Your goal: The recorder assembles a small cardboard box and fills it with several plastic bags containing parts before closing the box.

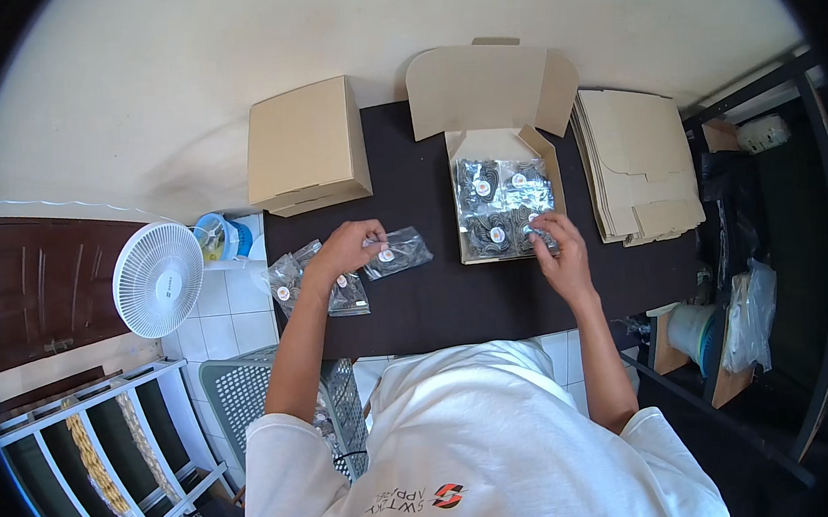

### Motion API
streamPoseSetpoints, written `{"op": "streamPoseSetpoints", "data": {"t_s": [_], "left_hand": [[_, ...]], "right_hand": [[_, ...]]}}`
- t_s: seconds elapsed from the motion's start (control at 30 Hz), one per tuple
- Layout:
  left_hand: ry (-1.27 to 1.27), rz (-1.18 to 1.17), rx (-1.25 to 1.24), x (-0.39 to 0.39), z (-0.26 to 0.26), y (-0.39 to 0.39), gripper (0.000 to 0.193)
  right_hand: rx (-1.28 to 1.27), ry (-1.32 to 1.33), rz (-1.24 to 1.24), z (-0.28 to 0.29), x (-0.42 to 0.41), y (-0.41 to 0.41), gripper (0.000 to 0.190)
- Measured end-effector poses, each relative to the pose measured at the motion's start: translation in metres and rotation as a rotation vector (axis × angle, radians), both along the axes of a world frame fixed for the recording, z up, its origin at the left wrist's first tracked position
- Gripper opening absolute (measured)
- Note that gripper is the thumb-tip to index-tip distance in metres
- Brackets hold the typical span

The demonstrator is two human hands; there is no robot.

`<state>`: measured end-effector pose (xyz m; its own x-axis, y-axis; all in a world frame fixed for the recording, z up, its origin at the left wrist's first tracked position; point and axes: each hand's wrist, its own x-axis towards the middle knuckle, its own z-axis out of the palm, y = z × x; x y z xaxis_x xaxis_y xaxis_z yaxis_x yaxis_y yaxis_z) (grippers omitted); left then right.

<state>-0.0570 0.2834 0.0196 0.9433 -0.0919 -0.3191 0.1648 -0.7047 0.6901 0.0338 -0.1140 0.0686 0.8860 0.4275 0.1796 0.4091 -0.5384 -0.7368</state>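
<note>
My left hand (352, 248) pinches the left edge of a clear plastic packet (403, 252) with dark coiled contents and a round sticker. Beneath and beside that wrist, several similar packets (284, 285) lie on the dark tabletop (417, 309). An open cardboard mailer box (561, 198) stands to the right, its lid raised toward the wall. Inside it, packets (482, 189) lie flat in two rows. My right hand (563, 251) is over the box's near right corner, thumb and fingers apart at the lower right packet (523, 229), which they partly hide.
A closed cardboard box (301, 144) stands at the back left. Flattened cardboard boxes (641, 163) are stacked at the right. A white fan (158, 280) and a grey perforated basket (243, 389) are on the left. A dark metal rack (721, 428) borders the right side.
</note>
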Motion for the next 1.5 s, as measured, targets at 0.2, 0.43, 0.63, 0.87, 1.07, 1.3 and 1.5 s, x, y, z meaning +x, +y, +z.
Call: {"op": "streamPoseSetpoints", "data": {"t_s": [0.2,0.43,0.63,0.87,1.07,1.3,1.5], "left_hand": [[0.206,0.353,-0.403,0.021,0.024,-0.015,0.022],[0.359,0.699,-0.652,0.017,0.036,-0.042,0.021],[0.380,0.835,-0.589,0.008,0.044,-0.048,0.067],[0.114,0.904,-0.569,-0.006,0.063,-0.049,0.059],[0.003,0.691,-0.507,0.008,0.124,-0.116,0.037],[-0.147,0.464,-0.200,0.033,0.117,-0.120,0.025],[-0.124,0.426,-0.537,0.098,0.070,-0.161,0.020]], "right_hand": [[0.126,0.135,0.228,0.011,-0.040,0.063,0.016],[-0.023,-0.244,0.387,0.009,-0.063,0.130,0.022],[0.031,-0.169,0.294,0.010,-0.047,0.134,0.009],[0.249,0.210,0.167,0.024,-0.027,0.129,0.006],[0.308,0.049,0.200,0.030,-0.038,0.126,0.013],[0.349,-0.075,0.149,0.032,-0.008,0.067,0.017],[0.590,0.256,-0.421,-0.025,0.070,-0.033,0.019]]}}
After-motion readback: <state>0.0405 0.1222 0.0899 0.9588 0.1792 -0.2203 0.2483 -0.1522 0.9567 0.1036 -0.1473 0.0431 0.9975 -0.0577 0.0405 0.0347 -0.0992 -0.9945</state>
